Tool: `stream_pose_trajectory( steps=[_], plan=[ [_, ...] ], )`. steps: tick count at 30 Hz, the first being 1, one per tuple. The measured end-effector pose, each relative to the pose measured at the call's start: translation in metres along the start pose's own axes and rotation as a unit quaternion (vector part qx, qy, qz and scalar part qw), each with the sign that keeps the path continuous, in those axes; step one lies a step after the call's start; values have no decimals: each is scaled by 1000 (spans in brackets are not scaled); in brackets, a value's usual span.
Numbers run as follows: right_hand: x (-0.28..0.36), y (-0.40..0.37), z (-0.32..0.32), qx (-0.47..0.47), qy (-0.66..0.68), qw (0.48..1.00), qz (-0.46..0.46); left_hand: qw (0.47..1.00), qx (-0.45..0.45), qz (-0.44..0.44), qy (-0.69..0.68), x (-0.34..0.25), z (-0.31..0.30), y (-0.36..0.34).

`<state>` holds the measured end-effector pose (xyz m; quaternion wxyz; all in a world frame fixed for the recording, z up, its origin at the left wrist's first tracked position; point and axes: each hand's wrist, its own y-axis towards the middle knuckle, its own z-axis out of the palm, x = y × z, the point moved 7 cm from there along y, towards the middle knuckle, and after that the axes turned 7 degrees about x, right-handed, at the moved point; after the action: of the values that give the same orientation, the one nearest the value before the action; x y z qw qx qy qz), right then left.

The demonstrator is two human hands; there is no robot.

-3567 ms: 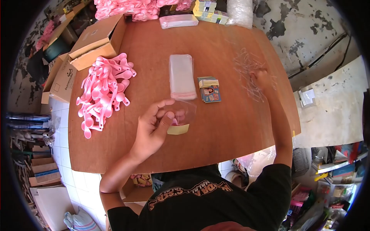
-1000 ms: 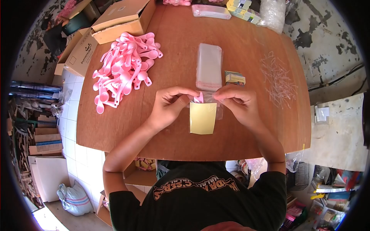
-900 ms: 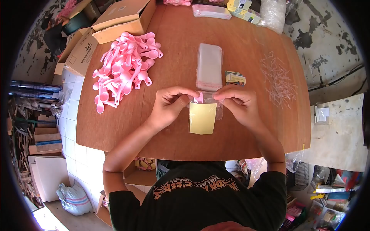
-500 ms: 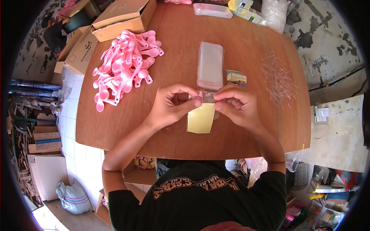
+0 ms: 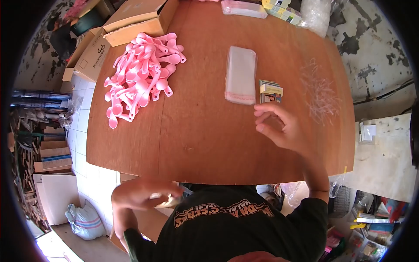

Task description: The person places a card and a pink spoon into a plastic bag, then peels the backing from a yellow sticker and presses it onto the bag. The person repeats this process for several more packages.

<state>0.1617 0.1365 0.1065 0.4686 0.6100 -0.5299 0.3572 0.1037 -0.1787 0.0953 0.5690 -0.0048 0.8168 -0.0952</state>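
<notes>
Below the table's front edge, my left hand [image 5: 146,193] is blurred by motion. Its fingers are closed on a small clear plastic packet [image 5: 169,201] with something pale yellow in it, mostly hidden by the hand. Over the right part of the table, my right hand [image 5: 281,129] holds nothing; thumb and fingers are loosely curled and apart. Just beyond its fingertips lies a small stack of printed cards [image 5: 270,91]. To the left of the cards is a flat pile of clear plastic bags [image 5: 241,75].
Pink plastic scoops [image 5: 142,78] are heaped on the table's left side [image 5: 196,144]. A cardboard box [image 5: 137,22] stands behind them. Thin clear strips [image 5: 321,94] lie at the right. A bag bundle [image 5: 244,8] and a bubble-wrap roll [image 5: 315,17] are at the back.
My left hand has moved down and left off the table with the packet. My right hand has let go of it and shifted slightly right and down, beside the cards.
</notes>
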Motion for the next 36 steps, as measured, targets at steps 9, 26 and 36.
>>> stream_pose_trajectory(
  steps=[9, 26, 36],
  plan=[
    [-27, 45, -23, -23, -340, 940, -21, 937, -54, -326, 109, 98, 73, -56],
    [-47, 85, -12, 58, -520, 851, -50, 960, -162, 39, 227, -17, -61, 88],
    [-36, 78, -11, 74, -541, 837, -33, 960, -123, 62, 244, 16, -68, 135]
  ],
)
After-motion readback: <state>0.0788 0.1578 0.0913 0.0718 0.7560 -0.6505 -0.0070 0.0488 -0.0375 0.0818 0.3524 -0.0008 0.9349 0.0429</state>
